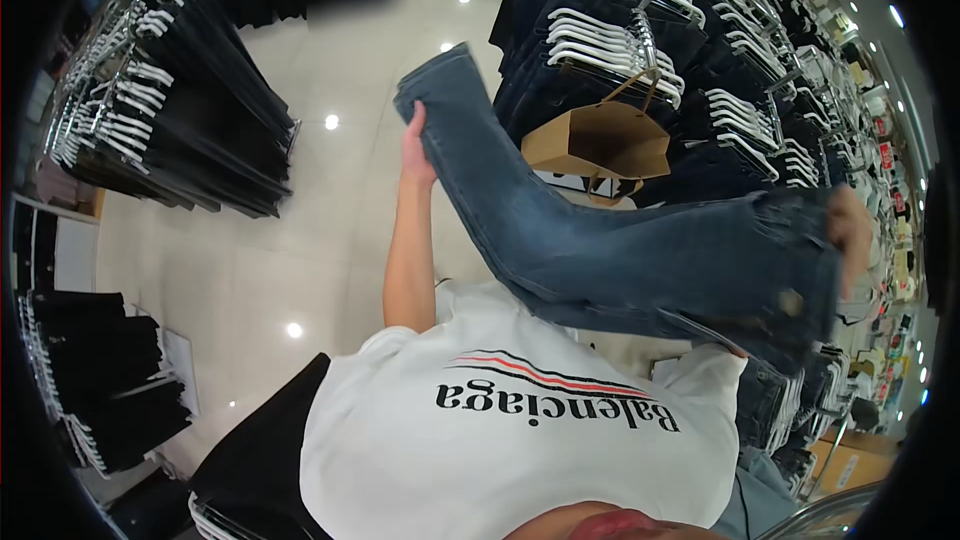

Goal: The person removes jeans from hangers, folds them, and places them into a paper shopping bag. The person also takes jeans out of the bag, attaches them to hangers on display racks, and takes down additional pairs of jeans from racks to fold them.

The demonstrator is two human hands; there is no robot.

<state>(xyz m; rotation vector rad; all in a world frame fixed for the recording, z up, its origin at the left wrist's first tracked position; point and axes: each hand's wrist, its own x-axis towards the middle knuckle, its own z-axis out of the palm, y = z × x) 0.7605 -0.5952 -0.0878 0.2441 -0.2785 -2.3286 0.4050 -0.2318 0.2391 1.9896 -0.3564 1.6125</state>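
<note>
A pair of dark blue jeans is stretched across in front of my chest, folded lengthwise and bent midway. My left hand is closed on the hem end of the legs, its thumb lying along the near side and its other fingers hidden behind the denim. At the other end, my right hand grips the waistband; it is smeared by motion. The waist end, with its button and pockets, hangs slightly blurred.
Beyond the jeans, a brown paper bag stands beside racks of dark jeans on white hangers. Black trousers hang on a rack at the left, with more black garments below. Between the racks runs a shiny tiled floor.
</note>
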